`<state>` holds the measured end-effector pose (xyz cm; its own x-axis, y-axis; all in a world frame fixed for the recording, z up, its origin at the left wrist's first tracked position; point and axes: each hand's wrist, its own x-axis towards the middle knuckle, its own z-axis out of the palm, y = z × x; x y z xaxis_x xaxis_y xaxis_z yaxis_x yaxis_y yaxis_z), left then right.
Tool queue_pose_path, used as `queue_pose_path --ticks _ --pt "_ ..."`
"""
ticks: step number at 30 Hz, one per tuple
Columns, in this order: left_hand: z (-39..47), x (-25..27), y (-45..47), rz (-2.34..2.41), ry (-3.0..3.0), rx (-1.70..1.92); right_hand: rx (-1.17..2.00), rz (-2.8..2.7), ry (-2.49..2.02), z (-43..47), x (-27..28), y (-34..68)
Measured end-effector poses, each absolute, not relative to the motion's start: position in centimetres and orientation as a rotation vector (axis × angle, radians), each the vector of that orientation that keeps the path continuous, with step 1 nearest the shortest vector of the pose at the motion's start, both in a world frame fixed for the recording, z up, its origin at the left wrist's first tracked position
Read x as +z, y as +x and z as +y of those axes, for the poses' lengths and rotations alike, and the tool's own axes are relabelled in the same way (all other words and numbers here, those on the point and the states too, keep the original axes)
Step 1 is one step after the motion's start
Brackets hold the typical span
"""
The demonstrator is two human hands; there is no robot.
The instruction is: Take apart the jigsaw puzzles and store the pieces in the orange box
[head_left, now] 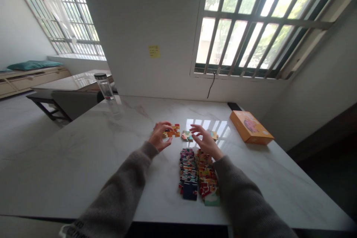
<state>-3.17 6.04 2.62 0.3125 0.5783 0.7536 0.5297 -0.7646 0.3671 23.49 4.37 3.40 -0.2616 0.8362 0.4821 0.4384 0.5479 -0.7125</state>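
Observation:
My left hand (160,136) is curled around an orange jigsaw puzzle piece (174,131), which shows past the fingertips with red at its top edge. Part of that piece is hidden by the fingers. Just right of it, a pale green and cream puzzle piece (186,136) lies on the table. My right hand (205,141) hovers by this piece with fingers apart and nothing visible in them. Another pale yellow piece (214,135) lies behind the right hand. Nearer to me are two overlapping rows of pieces, a dark blue one (189,174) and a red-orange one (206,174).
An orange box (251,127) sits on the right of the white marble-patterned table (83,167). A clear bottle (105,87) with a dark lid stands at the far left edge. Behind the table are a wall with a yellow note (154,51) and a barred window (251,26).

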Motion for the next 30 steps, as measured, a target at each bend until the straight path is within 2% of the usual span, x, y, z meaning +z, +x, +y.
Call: queue_pose_path --ticks 5,10,16,22,26,30 --pt "4.7 2.9 -1.3 0.958 2.504 1.351 0.352 -2.171 -0.833 2.6 4.4 21.5" --pt "4.6 2.4 -0.9 0.875 2.450 1.361 0.311 -2.187 -0.815 2.9 4.2 21.5" --pt "5.1 1.4 -1.1 0.969 2.389 1.341 0.157 -2.114 -1.051 5.5 2.4 27.6" --pt "5.6 0.7 -1.5 1.020 2.516 1.239 0.141 -2.026 -1.355 7.0 0.0 35.5" --pt "5.7 0.7 -1.7 1.034 2.522 1.233 0.179 -2.057 -1.451 7.0 -1.0 36.0" --pt "5.8 0.6 -1.7 1.048 2.534 1.219 0.063 -2.039 -1.489 7.1 -0.9 34.5"
